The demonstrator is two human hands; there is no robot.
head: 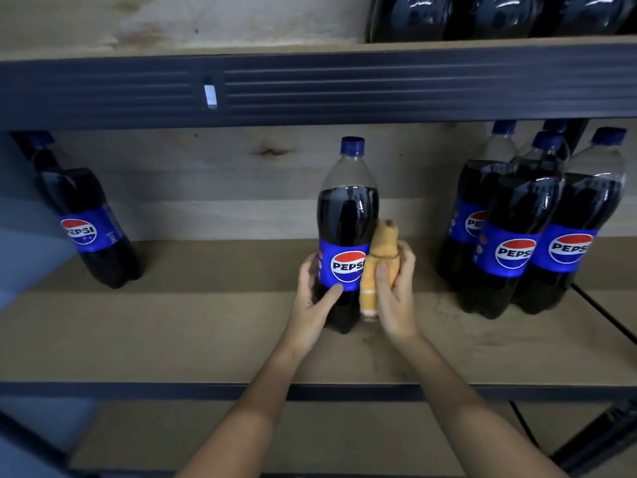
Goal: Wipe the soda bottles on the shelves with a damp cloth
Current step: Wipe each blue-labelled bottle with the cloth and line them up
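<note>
The Pepsi bottle being wiped (348, 232) stands upright at the centre of the middle shelf (206, 332), well apart from a lone bottle (88, 225) at far left and a cluster of bottles (517, 229) at right. To do this step well, steady the bottle low on its body and draw the cloth along the right side from shoulder to base, turning the bottle to reach the far face. The left hand (315, 298) wraps the lower body, thumb pressed just under the label. The right hand (396, 291) is closed around a bunched orange cloth (377, 263), which touches the bottle's right side.
</note>
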